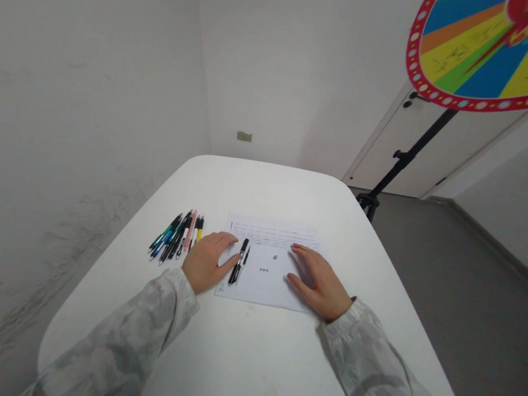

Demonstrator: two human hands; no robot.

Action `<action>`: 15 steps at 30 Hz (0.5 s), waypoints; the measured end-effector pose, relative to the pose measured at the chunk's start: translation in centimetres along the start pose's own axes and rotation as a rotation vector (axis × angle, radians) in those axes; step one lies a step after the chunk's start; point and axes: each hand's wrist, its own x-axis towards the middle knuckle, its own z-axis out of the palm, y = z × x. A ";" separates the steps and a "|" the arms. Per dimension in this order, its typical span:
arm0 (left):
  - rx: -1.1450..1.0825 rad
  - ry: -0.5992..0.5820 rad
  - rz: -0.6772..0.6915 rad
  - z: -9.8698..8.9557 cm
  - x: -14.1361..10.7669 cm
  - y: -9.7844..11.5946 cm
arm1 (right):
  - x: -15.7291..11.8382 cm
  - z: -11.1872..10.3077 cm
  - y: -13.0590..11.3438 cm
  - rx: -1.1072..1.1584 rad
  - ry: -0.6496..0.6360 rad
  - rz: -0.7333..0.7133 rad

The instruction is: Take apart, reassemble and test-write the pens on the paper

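A white sheet of paper point(265, 290) with lines of writing on its upper part lies flat on the table. Two dark pens point(239, 262) lie side by side on its left part. My left hand point(206, 260) rests at the sheet's left edge, thumb and fingers apart; the thumb tip is right by the pens, and whether it touches them I cannot tell. Over the right side of the sheet, my right hand point(323, 287) is open with nothing in it. Between the hands are a small grey spot point(275, 257) and a short dark mark point(264, 270), too small to make out.
Several pens point(173, 238) in black, blue, green, pink and yellow lie in a bunch left of my left hand. The white table point(245, 361) has rounded corners. A colourful wheel point(479, 63) on a black stand point(409, 154) stands beyond it at the right, before a door.
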 end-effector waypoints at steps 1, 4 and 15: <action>-0.008 0.013 -0.013 0.0 0.0 -0.1 | 0.0 0.0 0.0 0.000 0.004 0.000; -0.016 0.034 -0.043 0.1 0.0 -0.4 | 0.0 0.0 0.0 -0.004 -0.003 0.003; -0.013 -0.008 -0.032 -0.9 1.0 0.6 | 2.0 -1.7 -2.4 -0.085 -0.067 -0.059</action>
